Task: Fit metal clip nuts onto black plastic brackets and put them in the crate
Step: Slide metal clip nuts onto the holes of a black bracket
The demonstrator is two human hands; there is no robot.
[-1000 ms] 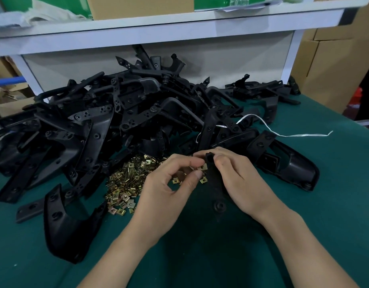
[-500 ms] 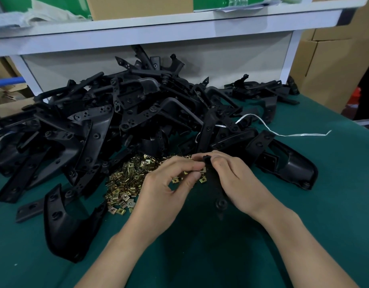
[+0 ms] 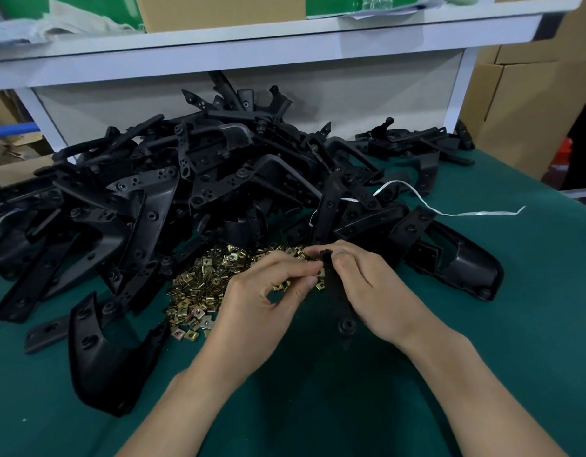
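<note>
A black plastic bracket (image 3: 342,316) lies lengthwise on the green mat in front of me. My right hand (image 3: 370,288) grips its upper end between curled fingers and thumb. My left hand (image 3: 261,301) pinches a brass-coloured clip nut (image 3: 320,272) against that same end. A loose heap of clip nuts (image 3: 205,285) spreads just left of my hands. Behind it rises a big pile of black brackets (image 3: 219,186). No crate is in view.
A curved black bracket (image 3: 100,354) lies at the front left, another large one (image 3: 456,258) to the right. A white plastic strip (image 3: 450,211) trails over the mat (image 3: 516,324). A white shelf (image 3: 252,44) overhangs the back; cardboard boxes (image 3: 529,103) stand at the right.
Both hands have stayed at the bracket's upper end; my left fingers have closed in a little towards the tip with the clip nut.
</note>
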